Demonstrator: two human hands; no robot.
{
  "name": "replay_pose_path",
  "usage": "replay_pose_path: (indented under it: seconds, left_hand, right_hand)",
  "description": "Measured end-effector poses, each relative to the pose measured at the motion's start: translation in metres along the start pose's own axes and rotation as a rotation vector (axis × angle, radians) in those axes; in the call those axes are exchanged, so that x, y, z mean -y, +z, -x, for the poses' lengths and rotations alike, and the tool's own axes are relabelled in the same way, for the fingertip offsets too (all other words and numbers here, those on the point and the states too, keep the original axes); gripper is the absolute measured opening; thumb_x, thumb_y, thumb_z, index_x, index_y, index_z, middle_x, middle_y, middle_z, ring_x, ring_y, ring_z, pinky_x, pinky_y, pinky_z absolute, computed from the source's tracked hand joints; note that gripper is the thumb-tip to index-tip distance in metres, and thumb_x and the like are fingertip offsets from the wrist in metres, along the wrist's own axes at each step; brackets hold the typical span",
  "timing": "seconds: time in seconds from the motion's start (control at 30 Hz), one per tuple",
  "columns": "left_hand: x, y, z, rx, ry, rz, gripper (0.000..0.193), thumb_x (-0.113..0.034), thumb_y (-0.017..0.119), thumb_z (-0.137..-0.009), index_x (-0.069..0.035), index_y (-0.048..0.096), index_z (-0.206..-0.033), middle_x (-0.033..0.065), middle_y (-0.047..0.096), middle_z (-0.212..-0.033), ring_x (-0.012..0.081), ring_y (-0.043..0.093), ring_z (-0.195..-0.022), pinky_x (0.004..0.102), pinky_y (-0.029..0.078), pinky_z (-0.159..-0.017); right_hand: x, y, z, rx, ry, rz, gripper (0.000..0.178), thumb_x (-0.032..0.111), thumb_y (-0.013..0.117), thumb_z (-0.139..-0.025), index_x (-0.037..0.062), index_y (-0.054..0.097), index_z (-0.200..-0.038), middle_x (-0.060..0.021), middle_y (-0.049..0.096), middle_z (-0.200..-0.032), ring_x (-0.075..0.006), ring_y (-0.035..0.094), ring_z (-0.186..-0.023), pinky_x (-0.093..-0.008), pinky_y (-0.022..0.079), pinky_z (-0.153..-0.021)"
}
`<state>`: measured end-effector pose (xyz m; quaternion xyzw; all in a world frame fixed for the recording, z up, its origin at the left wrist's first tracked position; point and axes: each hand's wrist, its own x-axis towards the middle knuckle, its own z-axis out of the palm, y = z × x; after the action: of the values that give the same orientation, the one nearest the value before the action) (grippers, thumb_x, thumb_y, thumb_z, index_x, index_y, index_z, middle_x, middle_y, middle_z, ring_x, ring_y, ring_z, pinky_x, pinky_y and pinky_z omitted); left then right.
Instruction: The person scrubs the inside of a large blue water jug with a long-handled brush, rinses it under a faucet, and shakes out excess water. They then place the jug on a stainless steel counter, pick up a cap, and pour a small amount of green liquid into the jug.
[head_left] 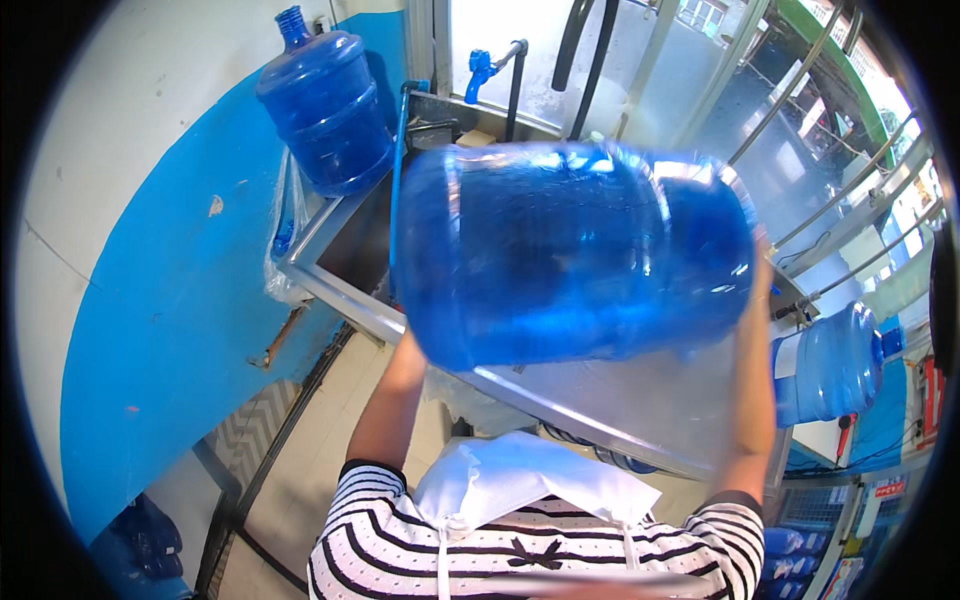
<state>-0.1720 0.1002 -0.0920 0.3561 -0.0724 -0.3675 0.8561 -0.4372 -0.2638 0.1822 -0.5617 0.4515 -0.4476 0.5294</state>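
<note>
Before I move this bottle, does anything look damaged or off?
Yes: the blue wall on your left has a brown, ragged patch below the clear bag and a pale mark higher up, both looking like damaged paint. The bottle is too blurred to judge.

We see a metal counter [640,400] with a raised rim. At its left edge stands an upright blue jug [330,110].

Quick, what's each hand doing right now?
Left hand: hidden behind the big blue bottle, so I can't tell.
Right hand: holding the bottle's right end.
</note>
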Motion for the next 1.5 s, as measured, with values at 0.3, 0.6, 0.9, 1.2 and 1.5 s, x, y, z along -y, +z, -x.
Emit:
replay_pose_path:
  seconds: [0.3,0.6,0.9,1.2,1.5]
  left_hand:
    - [-0.080,0.007,0.038,-0.227,0.137,-0.207,0.050,-0.043,0.050,-0.098,-0.007,0.057,-0.133,0.0121,0.059,-0.124,0.0202,0.060,-0.106,0.0324,0.049,-0.087]
    - [-0.172,0.077,0.099,-0.358,0.356,-0.528,0.054,-0.047,0.055,-0.095,-0.007,0.058,-0.132,0.0114,0.061,-0.120,0.0189,0.061,-0.101,0.0312,0.050,-0.084]
    - [-0.297,0.196,0.080,-0.288,0.267,-1.231,0.065,-0.058,0.062,-0.087,-0.007,0.062,-0.127,0.0096,0.062,-0.111,0.0187,0.062,-0.093,0.0332,0.051,-0.078]
    - [-0.327,0.288,0.065,-0.174,0.567,-1.492,0.084,-0.072,0.065,-0.075,-0.002,0.065,-0.122,0.0271,0.060,-0.115,0.0420,0.063,-0.106,0.0445,0.052,-0.092]
    - [-0.316,0.341,0.085,-0.022,0.603,-1.220,0.060,-0.047,0.058,-0.092,-0.003,0.058,-0.133,0.0130,0.065,-0.119,0.0198,0.062,-0.106,0.0329,0.048,-0.094]
  right_hand:
    - [-0.176,-0.012,-0.017,0.244,0.240,-0.648,0.031,0.040,0.060,-0.096,0.0103,0.063,-0.105,-0.0062,0.065,-0.097,-0.0196,0.062,-0.094,-0.0379,0.053,-0.083]
    - [-0.114,0.026,0.028,0.510,-0.022,-0.698,0.034,0.037,0.059,-0.098,0.0110,0.056,-0.119,-0.0067,0.065,-0.101,-0.0188,0.067,-0.088,-0.0349,0.059,-0.078]
    - [-0.080,0.146,0.150,0.840,-0.402,-0.158,0.035,0.037,0.059,-0.098,0.0112,0.054,-0.121,-0.0070,0.065,-0.101,-0.0187,0.067,-0.088,-0.0351,0.059,-0.078]
    - [-0.129,0.179,0.186,0.810,-0.336,-0.123,0.037,0.036,0.060,-0.097,0.0113,0.053,-0.123,-0.0072,0.065,-0.101,-0.0186,0.067,-0.088,-0.0353,0.059,-0.078]
    - [-0.128,0.171,0.175,0.792,-0.290,-0.127,0.039,0.036,0.061,-0.097,0.0115,0.051,-0.126,-0.0075,0.065,-0.102,-0.0185,0.067,-0.088,-0.0356,0.059,-0.078]
